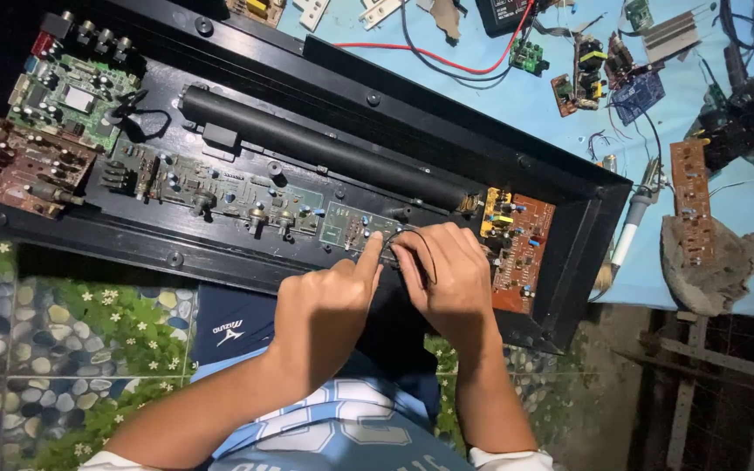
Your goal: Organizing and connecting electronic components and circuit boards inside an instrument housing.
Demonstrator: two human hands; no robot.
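Note:
A long black device case (569, 262) lies open on the table, with several circuit boards inside. My left hand (320, 310) points its forefinger at the long green board (220, 187) near its right end. Beside it, my right hand (451, 279) has its fingers curled on a thin black wire loop (429, 253) just left of the orange-brown board (517, 244). A black tube (325, 148) runs along the case behind the boards. A green board (71, 100) and a brown board (23, 166) fill the left end.
The light blue tabletop (525, 96) behind the case holds loose small boards, red and black wires, a heat sink (669, 35), a white-handled tool (630, 228) and a brown strip board (691, 196) on a grey rag. A pebble-and-flower patterned floor (37, 349) lies below.

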